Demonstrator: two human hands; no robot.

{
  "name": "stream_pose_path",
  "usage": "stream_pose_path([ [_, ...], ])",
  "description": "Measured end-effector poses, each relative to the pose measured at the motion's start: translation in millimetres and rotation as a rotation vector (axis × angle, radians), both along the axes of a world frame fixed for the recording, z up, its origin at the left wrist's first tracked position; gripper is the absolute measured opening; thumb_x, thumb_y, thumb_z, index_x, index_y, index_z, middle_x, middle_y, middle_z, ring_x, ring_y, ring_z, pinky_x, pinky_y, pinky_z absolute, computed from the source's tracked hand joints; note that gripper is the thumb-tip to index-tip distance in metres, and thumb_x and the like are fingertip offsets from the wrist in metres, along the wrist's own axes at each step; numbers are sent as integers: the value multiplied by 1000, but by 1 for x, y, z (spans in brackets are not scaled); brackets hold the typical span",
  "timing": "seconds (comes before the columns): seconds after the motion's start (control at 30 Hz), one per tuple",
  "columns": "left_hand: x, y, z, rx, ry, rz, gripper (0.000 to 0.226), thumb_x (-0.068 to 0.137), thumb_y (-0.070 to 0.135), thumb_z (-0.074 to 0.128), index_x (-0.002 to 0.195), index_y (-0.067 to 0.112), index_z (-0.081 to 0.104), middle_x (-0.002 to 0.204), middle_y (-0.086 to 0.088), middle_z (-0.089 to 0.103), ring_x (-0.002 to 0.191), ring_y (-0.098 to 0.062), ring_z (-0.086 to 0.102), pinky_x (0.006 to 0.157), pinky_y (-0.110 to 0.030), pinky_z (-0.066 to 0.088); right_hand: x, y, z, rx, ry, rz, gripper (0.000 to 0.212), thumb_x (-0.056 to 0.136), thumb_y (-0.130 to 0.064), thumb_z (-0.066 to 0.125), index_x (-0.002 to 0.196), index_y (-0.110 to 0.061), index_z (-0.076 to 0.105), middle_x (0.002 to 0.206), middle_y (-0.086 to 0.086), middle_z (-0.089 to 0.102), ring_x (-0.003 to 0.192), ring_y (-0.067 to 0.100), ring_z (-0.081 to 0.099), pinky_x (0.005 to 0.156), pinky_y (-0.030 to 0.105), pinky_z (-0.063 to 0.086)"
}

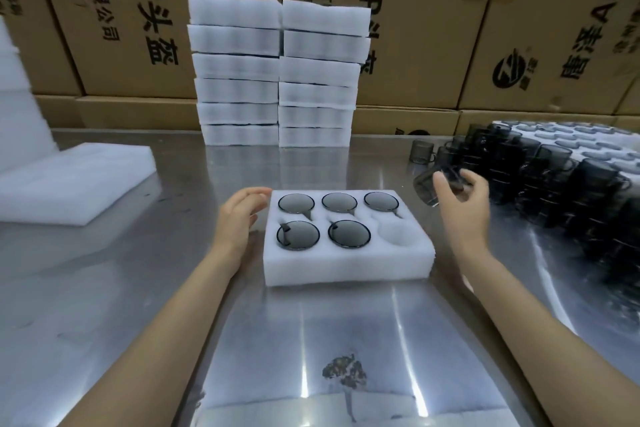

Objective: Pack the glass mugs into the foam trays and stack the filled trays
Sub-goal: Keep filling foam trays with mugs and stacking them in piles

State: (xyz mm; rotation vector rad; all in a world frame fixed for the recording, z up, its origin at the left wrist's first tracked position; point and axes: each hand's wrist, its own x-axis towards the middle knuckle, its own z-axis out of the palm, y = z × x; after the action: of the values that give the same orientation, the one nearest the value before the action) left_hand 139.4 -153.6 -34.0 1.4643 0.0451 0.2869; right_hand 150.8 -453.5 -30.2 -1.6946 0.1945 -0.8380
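A white foam tray [346, 265] lies on the steel table in front of me, with six pockets. Several smoky glass mugs sit in it; the near right pocket [396, 234] holds none. My left hand [239, 218] rests with straight fingers against the tray's left side. To the right of the tray and above the table, my right hand [462, 204] grips a grey glass mug [427, 185], tilted on its side. A crowd of loose grey mugs [554, 180] stands on the table at the right.
Two stacks of white foam trays [277, 80] rise at the back centre against printed cardboard cartons [433, 28]. More foam trays [76, 180] lie at the left. A foam sheet with pockets [588, 139] sits behind the loose mugs. The steel table [311, 340] reflects light.
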Motion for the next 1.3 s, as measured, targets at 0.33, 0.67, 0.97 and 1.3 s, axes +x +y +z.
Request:
stream_pose_path([
  [0.33, -14, 6, -3, 36, -4, -51, 28, 67, 29, 55, 89, 22, 71, 111, -7, 68, 113, -19, 59, 102, -37, 41, -53, 37, 6, -421, -188, 279, 47, 76, -40, 50, 118, -21, 58, 99, -5, 62, 89, 11, 59, 83, 33, 50],
  [0.67, -14, 6, -4, 38, -6, -54, 27, 66, 30, 55, 87, 23, 70, 110, -1, 68, 112, -18, 59, 95, -33, 41, -60, 37, 5, -698, -76, 194, 48, 70, -48, 47, 116, -35, 56, 97, -19, 58, 86, 1, 55, 77, 32, 50],
  [0.97, -24, -5, 7, 474, -304, 35, 20, 86, 13, 59, 105, 20, 63, 116, 2, 60, 109, -3, 52, 84, -4, 36, -67, 30, 6, -753, 31, 245, 61, 73, -59, 43, 128, -36, 52, 103, -31, 53, 102, 3, 53, 85, 29, 43],
  [1.3, -66, -82, 27, 1363, -698, -272, 57, 91, 37, 46, 142, 12, 42, 151, -2, 36, 139, -14, 31, 114, -30, 14, -81, 27, 7, -998, 60, 348, 65, 82, -47, 32, 143, -25, 38, 146, -17, 34, 136, 1, 32, 113, 19, 16],
])
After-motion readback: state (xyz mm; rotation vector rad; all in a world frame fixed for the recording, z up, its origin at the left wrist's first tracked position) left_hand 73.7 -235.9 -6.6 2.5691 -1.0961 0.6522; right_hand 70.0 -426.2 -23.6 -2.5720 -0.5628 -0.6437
